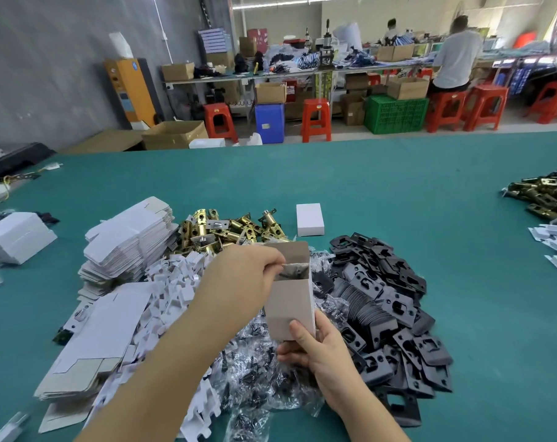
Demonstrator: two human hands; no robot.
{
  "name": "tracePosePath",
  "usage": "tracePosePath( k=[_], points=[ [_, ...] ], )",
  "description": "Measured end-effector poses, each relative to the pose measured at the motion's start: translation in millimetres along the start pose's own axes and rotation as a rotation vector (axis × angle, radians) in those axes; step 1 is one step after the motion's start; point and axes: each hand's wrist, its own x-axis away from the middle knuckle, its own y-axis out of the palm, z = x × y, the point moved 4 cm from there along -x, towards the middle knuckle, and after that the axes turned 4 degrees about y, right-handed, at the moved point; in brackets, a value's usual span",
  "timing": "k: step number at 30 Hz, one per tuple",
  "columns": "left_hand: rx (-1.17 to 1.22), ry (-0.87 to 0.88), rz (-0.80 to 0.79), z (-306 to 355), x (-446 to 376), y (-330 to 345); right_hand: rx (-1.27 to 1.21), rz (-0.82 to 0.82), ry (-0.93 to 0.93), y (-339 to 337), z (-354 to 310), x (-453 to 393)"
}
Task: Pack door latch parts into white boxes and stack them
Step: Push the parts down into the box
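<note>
The right hand [318, 352] grips the bottom end of an open white box [291, 306], thumb on its front face and fingers curled under it, holding it upright above a heap of clear screw bags [264, 378]. The left hand [238, 282] reaches across to the box mouth, its fingertips pinching a small bag [291, 270] that sits partly inside the opening. Left of the arms lie stacks of flat box blanks [101, 339] and loose white inserts [172, 282]; right of the box lies a pile of black strike plates [385, 307]. Behind the box sits a pile of brass latches [219, 229], with a taller stack of blanks [130, 240] to its left and one closed box [309, 219] to its right, standing apart on the green table [398, 193]. At the far right edge lies another heap of latches [545, 196]. Beyond the table a person [455, 55] sits on a red stool [446, 106] at a cluttered bench.
</note>
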Motion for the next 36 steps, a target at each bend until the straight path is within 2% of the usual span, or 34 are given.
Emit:
tracePosePath(
  k=[4,8,13,24,27,31,33,36],
  points=[
    [-0.130,-0.038,-0.145,-1,-6,6,0.002,-0.001,0.007,1,-1,2],
    [-0.300,0.020,-0.240,2,-4,9,0.019,0.012,-0.003,1,-4,3],
    [-0.232,0.067,-0.133,2,0,9,0.038,0.015,-0.012,3,-5,3],
    [-0.205,0.099,-0.129,-3,6,16,0.050,0.005,-0.017,4,-5,3],
    [-0.117,0.132,-0.051,-5,9,14,0.043,0.013,-0.015,4,-5,3],
    [0.112,0.128,0.270,-18,18,9,0.014,-0.013,-0.014,6,-7,4],
    [0.293,0.012,0.218,-34,23,19,-0.008,-0.010,-0.007,6,-9,4],
    [0.673,-0.231,-0.028,-48,33,47,-0.007,-0.008,0.003,7,-10,4]
  ],
)
